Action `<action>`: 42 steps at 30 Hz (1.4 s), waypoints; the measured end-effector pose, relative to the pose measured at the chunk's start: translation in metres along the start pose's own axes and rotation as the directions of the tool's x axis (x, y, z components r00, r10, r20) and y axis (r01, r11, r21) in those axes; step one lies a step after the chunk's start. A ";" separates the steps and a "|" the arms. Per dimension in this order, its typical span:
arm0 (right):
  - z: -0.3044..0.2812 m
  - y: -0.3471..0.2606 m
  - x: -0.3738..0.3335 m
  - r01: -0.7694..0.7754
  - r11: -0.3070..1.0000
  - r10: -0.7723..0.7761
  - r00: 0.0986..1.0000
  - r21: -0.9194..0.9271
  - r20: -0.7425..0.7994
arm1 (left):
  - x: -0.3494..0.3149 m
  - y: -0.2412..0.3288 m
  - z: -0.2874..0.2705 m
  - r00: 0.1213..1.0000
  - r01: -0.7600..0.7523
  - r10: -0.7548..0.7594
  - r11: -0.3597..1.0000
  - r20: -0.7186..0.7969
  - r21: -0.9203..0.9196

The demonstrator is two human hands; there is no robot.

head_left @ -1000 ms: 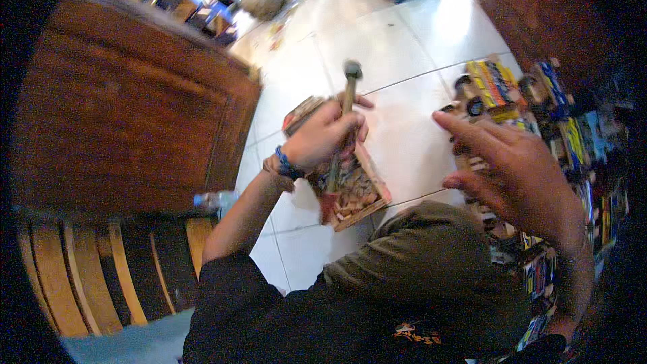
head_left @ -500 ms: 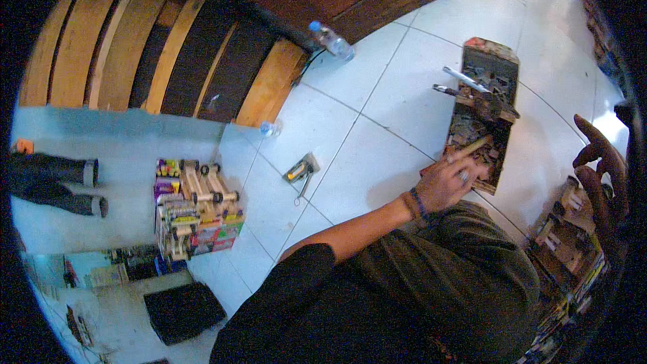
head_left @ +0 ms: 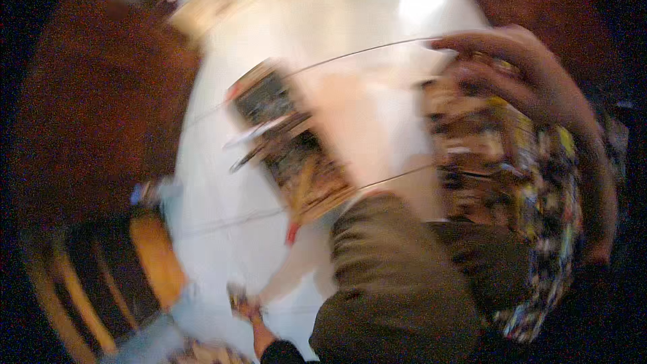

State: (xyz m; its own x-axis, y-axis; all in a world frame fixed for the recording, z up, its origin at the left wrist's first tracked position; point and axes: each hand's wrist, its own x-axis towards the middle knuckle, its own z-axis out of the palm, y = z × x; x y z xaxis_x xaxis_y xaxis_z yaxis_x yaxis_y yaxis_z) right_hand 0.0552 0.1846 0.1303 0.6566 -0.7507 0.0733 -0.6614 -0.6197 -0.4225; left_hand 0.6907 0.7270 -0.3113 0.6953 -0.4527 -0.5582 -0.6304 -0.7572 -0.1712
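Motion smears the whole view. My left hand [head_left: 251,310] is low in the picture, close to the floor, at a small dark tool [head_left: 236,294]; whether the fingers grip it or only touch it is unclear. My right hand [head_left: 509,71] is raised at the upper right, fingers apart and holding nothing visible, over or beside a pile of light wooden pieces [head_left: 472,128]. Between the hands stands a long open box [head_left: 327,207] of small dark bits. A silver rod [head_left: 259,133] and a dark tool lie across it, with a yellowish stick [head_left: 303,185] near its close end.
Below the wooden pieces, blurred colourful packages [head_left: 549,209] line the right side. My bent leg [head_left: 404,269] takes up the lower middle. A slatted wooden piece [head_left: 158,256] stands at the lower left, and dark brown wooden panels [head_left: 101,114] rise at the upper left.
My view has swung right, bringing the wooden pieces inward. My left hand has left the box and moved down to the small tool on the floor. My right hand reaches farther into view.
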 end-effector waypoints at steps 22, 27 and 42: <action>-0.069 0.096 -0.216 -0.430 0.902 0.416 0.892 -0.047 -0.179 | -0.223 0.381 -0.442 0.677 -0.725 0.640 0.495 -0.363 -0.480; -0.029 0.089 -0.193 -0.435 0.892 0.367 0.855 -0.121 -0.367 | -0.309 0.563 -0.477 0.199 -0.979 0.950 0.183 -0.238 -0.089; 0.023 0.086 -0.134 -0.758 0.646 0.705 0.636 -0.084 -0.315 | -0.340 0.751 -0.475 -0.337 -0.920 0.926 -0.362 0.167 0.151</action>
State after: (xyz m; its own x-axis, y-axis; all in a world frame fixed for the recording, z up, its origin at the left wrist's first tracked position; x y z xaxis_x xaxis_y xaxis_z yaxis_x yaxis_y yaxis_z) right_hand -0.0813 0.2367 0.0634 -0.1630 -0.9861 0.0331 -0.9559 0.1495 -0.2528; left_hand 0.1453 0.0888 0.1358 -0.8762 -0.4701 -0.1062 -0.4636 0.7618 0.4525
